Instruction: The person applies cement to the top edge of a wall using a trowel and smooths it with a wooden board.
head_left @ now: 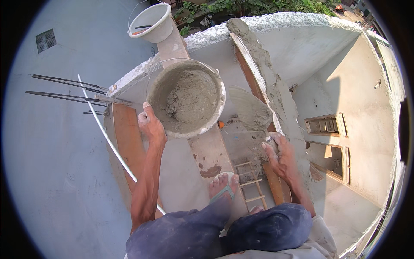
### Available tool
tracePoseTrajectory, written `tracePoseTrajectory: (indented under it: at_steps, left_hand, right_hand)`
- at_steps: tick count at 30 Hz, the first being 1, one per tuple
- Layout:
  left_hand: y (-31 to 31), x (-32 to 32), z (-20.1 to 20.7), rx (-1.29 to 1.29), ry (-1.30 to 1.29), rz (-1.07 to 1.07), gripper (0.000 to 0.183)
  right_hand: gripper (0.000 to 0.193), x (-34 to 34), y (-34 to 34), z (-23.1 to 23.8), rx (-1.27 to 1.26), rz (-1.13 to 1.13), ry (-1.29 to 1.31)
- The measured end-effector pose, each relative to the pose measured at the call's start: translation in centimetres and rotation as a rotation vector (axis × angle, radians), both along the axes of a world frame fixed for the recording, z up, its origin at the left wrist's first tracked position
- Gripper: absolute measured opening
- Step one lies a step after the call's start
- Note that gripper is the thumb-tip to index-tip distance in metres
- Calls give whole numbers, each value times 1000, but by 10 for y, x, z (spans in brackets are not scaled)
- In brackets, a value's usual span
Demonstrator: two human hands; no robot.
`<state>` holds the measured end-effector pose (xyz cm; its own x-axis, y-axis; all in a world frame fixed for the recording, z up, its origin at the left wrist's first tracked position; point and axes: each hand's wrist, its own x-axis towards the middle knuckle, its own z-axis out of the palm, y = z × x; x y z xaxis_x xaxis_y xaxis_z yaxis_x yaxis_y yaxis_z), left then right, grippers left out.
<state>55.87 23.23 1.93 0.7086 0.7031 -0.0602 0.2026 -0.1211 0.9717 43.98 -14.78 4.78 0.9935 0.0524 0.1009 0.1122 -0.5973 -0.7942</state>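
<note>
My left hand grips the near left rim of a round bucket that rests on a plank. Wet grey mortar lies inside, with a hollow at its left. On the right, my right hand is closed around the handle of a trowel. Mortar coats its broad blade, which points away to the upper left, beside the wall top. Along that top runs a strip of wet mortar, edged by a board on its left side.
A second white bucket, with a tool inside, stands farther along the plank. My sandalled foot is on this plank, high above a floor. Below leans a wooden ladder. Steel bars and a white pipe jut out at the left.
</note>
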Motion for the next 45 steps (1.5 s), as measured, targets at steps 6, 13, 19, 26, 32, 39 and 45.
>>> tracePoseTrajectory:
  at_steps: [6, 13, 19, 26, 32, 39, 45]
  left_hand:
    - [-63, -11, 23, 314, -61, -69, 44]
    - [-64, -19, 29, 418, -80, -122, 42]
    - [-81, -23, 35, 508, -124, -184, 40]
    - [-88, -18, 41, 525, -135, -243, 39]
    - [-83, -22, 44, 516, -96, -239, 40]
    - [-60, -9, 31, 449, -87, -180, 46]
    - [-12, 15, 21, -123, 14, -119, 42]
  right_hand:
    - [19, 86, 22, 57, -711, 243, -364]
    - [14, 71, 53, 54, -1141, 490, -324]
    - [15, 53, 52, 61, -1125, 497, -400]
    - [14, 39, 55, 74, -896, 619, -339]
    - [20, 91, 39, 74, -404, 690, 263]
    - [34, 94, 8, 7, 271, 563, 424]
    - [31, 106, -29, 19, 549, 170, 631]
